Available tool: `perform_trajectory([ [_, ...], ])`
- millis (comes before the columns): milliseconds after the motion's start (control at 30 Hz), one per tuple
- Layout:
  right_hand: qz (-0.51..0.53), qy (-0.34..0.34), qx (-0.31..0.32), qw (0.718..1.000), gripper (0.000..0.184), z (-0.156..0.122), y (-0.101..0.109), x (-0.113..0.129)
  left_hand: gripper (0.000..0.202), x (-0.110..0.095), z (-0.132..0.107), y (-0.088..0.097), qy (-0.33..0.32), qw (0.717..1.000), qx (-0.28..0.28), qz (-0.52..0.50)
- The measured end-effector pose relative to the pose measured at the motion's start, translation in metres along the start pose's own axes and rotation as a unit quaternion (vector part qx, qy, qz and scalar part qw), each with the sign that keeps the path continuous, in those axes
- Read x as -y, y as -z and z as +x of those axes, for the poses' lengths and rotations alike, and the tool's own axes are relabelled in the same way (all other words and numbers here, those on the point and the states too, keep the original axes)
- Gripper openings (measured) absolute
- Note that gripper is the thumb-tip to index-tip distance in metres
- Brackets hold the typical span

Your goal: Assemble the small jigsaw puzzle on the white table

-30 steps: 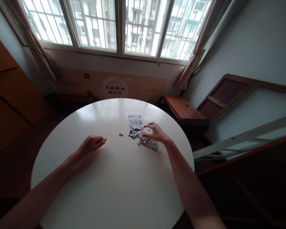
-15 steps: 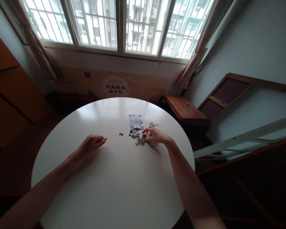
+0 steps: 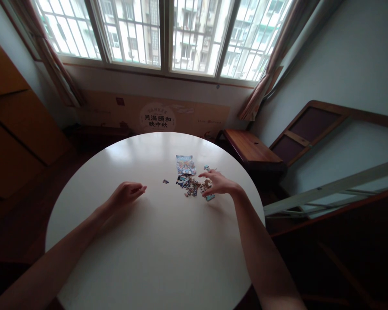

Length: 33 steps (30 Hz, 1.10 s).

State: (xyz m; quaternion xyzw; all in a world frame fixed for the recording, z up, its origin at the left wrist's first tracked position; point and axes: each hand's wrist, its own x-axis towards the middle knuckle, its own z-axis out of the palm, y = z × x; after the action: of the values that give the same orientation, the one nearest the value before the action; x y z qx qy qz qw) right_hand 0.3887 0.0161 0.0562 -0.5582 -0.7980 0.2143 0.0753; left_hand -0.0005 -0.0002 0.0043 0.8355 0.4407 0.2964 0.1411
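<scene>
My right hand [image 3: 220, 182] hovers at the right side of a pile of jigsaw puzzle pieces [image 3: 192, 186], thumb and fingers spread, with nothing seen between them. Some pieces lie partly hidden under it, and a bluish-green cluster of pieces [image 3: 210, 197] shows below its thumb. Behind the pile lies a colourful picture sheet or packet [image 3: 185, 165]. My left hand [image 3: 128, 192] rests on the table to the left, its fingers curled into a loose fist with nothing visible in it. A small separate group of pieces [image 3: 165, 181] lies between that hand and the pile.
All of this is on a round white table [image 3: 161, 241]. A few more pieces [image 3: 207, 168] lie behind my right hand. Beyond the table's right edge stands a wooden bench [image 3: 252, 146]. A barred window [image 3: 161, 34] and a printed banner [image 3: 187, 114] are at the back.
My right hand has moved a little to the right, and its fingers have spread, uncovering more of the pile. The left hand stays curled in the same place.
</scene>
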Motion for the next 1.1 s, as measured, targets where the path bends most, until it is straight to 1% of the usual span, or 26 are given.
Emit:
perform_trajectory([
  [67,-0.012,-0.023,0.048,0.999,0.085,-0.004,0.004,-0.003,0.044,0.001,0.0,0.0,-0.006,1.0,0.016,0.022],
  [133,-0.006,-0.033,0.075,0.997,0.082,-0.004,0.003,-0.005,0.045,0.0,0.001,0.0,-0.007,0.999,0.02,0.033],
  [167,-0.003,-0.035,0.077,0.996,0.077,-0.002,0.002,-0.006,0.045,0.0,0.001,0.0,-0.006,0.999,0.018,0.035],
  [367,0.029,-0.013,0.017,0.999,0.041,0.011,-0.009,-0.011,0.045,-0.002,0.0,-0.001,-0.01,0.999,0.011,0.03],
  [467,0.029,-0.021,-0.046,0.998,0.028,0.015,-0.013,-0.009,0.045,-0.002,0.0,-0.001,-0.008,0.999,0.015,0.028],
  [533,0.023,-0.03,-0.075,0.996,0.03,0.015,-0.014,-0.007,0.044,-0.002,0.0,0.0,-0.003,0.999,0.017,0.028],
  [567,0.024,-0.03,-0.073,0.997,0.035,0.014,-0.014,-0.007,0.044,-0.002,0.0,0.0,-0.003,0.999,0.017,0.028],
  [667,0.022,-0.016,-0.016,1.0,0.062,0.009,-0.011,-0.006,0.044,-0.001,0.0,0.0,-0.001,1.0,0.015,0.024],
  [700,0.017,-0.013,0.002,1.0,0.069,0.007,-0.01,-0.005,0.044,-0.002,0.0,0.0,0.0,1.0,0.017,0.023],
  [733,0.014,-0.013,0.013,1.0,0.072,0.006,-0.01,-0.005,0.045,-0.002,0.0,0.0,0.001,1.0,0.018,0.022],
  [767,0.013,-0.014,0.018,1.0,0.07,0.006,-0.009,-0.005,0.046,-0.002,0.0,0.001,0.002,1.0,0.019,0.02],
  [900,0.038,-0.015,0.012,0.999,0.053,0.01,-0.012,-0.009,0.044,-0.003,0.001,0.001,0.0,1.0,0.022,0.016],
  [1000,0.054,-0.008,0.002,0.999,0.044,0.015,-0.015,-0.016,0.042,-0.002,0.001,0.001,0.002,1.0,0.024,0.015],
  [1100,0.071,-0.014,-0.002,0.997,0.038,0.017,-0.016,-0.019,0.044,0.0,0.0,0.0,0.004,1.0,0.024,0.021],
])
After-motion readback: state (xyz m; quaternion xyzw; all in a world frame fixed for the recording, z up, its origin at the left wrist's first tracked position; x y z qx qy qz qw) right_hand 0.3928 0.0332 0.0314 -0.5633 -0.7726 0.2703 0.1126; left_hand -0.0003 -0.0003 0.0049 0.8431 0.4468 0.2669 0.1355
